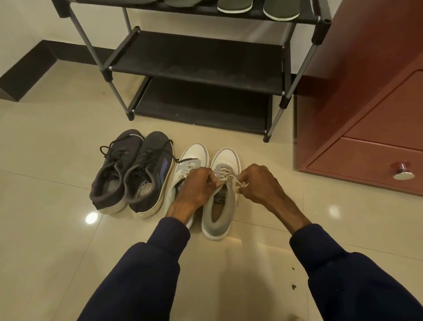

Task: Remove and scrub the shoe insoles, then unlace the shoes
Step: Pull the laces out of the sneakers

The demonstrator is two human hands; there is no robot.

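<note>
Dark sleeves (146, 275) – left hand (194, 186), right hand (259, 183) pinch lace (235, 179) – grey-white shoe (217, 220).

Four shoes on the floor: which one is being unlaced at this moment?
The rightmost shoe, white and grey, next to its twin. The left hand and right hand both pinch its lace; no hand is on the dark pair further left.

You've got 4 shoes: 2 dark shoes (146, 174) and 2 white/grey shoes (217, 206), w/ 1 pale lace (234, 177) pinched by your 2 hands, left hand (194, 190) and right hand (261, 183). Also 1 rack (196, 57) w/ 3 shelves, 2 pale-rimmed insoles (234, 5) plus approx 2 darker insoles (183, 2) cut by the frame edge, 1 cabinet (366, 103), 1 knob (402, 174).
</note>
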